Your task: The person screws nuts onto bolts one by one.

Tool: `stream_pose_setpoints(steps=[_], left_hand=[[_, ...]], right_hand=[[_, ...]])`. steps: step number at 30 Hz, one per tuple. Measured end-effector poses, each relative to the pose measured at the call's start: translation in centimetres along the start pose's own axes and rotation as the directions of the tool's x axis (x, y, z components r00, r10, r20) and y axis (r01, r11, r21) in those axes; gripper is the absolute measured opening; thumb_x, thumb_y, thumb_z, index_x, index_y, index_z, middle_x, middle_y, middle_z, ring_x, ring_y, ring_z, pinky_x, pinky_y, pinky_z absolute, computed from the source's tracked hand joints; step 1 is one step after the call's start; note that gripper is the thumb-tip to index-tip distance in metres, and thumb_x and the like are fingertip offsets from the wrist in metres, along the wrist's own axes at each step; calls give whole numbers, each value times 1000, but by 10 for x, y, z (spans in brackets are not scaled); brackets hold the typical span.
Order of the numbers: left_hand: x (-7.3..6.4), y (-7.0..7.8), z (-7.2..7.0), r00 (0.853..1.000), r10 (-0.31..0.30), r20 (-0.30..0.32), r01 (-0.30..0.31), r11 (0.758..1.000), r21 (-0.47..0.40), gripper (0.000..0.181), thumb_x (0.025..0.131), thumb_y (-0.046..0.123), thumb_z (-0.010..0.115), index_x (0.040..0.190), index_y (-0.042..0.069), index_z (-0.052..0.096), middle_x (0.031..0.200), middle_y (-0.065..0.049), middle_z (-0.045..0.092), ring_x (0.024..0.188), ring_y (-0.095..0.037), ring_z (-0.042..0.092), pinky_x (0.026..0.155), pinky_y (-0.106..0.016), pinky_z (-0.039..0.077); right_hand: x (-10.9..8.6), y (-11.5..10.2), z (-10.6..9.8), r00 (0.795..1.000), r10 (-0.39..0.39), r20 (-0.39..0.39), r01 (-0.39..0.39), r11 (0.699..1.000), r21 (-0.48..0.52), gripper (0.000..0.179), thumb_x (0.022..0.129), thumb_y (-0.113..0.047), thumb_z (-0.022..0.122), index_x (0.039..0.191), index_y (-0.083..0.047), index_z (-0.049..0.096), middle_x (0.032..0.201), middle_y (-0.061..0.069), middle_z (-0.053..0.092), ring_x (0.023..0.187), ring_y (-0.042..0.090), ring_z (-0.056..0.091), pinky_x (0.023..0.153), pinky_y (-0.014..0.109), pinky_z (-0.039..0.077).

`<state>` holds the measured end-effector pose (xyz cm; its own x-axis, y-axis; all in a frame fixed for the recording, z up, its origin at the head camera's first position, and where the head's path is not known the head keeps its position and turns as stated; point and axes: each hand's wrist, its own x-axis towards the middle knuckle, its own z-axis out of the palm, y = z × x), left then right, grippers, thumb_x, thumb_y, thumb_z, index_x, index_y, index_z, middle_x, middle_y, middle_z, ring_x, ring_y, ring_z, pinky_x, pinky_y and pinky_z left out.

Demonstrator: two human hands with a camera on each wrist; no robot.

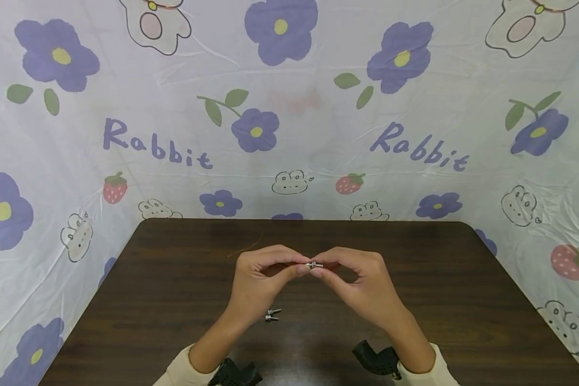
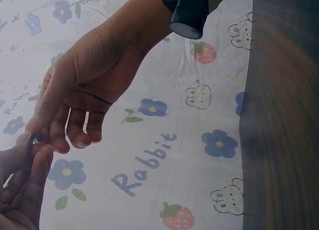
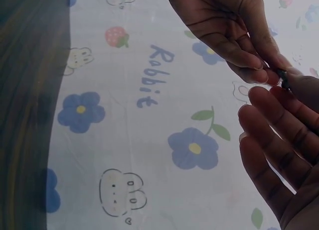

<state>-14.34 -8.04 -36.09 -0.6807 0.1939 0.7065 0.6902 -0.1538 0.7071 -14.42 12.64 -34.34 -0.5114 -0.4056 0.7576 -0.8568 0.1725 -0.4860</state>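
Observation:
In the head view, a small silvery metal bolt (image 1: pixel 313 265) is held between the fingertips of both hands above the table. My left hand (image 1: pixel 258 276) pinches it from the left with thumb and forefinger. From the right, my right hand (image 1: pixel 366 281) pinches it the same way, the thin shank pointing toward that side. A wider ring-like part sits around the bolt's middle. Both wrist views show the bolt (image 2: pixel 33 138) (image 3: pixel 284 79) dark and small between the fingertips, partly hidden by them. The right hand's other fingers are loosely spread in the right wrist view.
Two more small bolts (image 1: pixel 272 314) lie on the dark wooden table (image 1: pixel 173 300), close to the left forearm. Black wrist cameras (image 1: pixel 376 358) are strapped under both cuffs. A patterned cloth (image 1: pixel 289 107) hangs behind the table and around its sides.

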Motion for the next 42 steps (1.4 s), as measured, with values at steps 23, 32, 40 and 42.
stream_pose_setpoints(steps=[23,32,40,42], left_hand=[[1,1,0,1000,8,-13,-7,1000,13,12,85,-7,77,95,0,78,89,-10,75,79,-22,73,69,-39,63],[0,0,0,1000,4,-4,-4,1000,18,12,86,-6,77,95,1,79,89,-9,75,79,-23,73,68,-43,63],[0,0,0,1000,25,4,-25,999,28,13,84,-7,77,95,0,79,89,-9,75,79,-22,73,68,-40,63],[0,-1,0,1000,28,7,-29,999,23,14,84,-8,77,95,0,79,89,-10,75,79,-22,73,68,-40,63]], right_hand=[[-2,-2,-2,999,28,-19,-29,999,-35,32,81,3,83,109,-10,75,93,0,76,76,8,71,67,22,59],[-1,0,-2,1000,-17,-17,17,999,-31,29,80,8,81,103,-9,76,95,2,76,80,12,72,72,22,59],[-1,0,-1,1000,3,1,-3,1000,-31,24,83,6,79,100,-11,76,94,0,76,83,12,73,75,23,60],[-2,0,0,1000,9,2,-9,999,-30,23,84,6,78,100,-11,76,93,-1,76,82,12,73,74,23,59]])
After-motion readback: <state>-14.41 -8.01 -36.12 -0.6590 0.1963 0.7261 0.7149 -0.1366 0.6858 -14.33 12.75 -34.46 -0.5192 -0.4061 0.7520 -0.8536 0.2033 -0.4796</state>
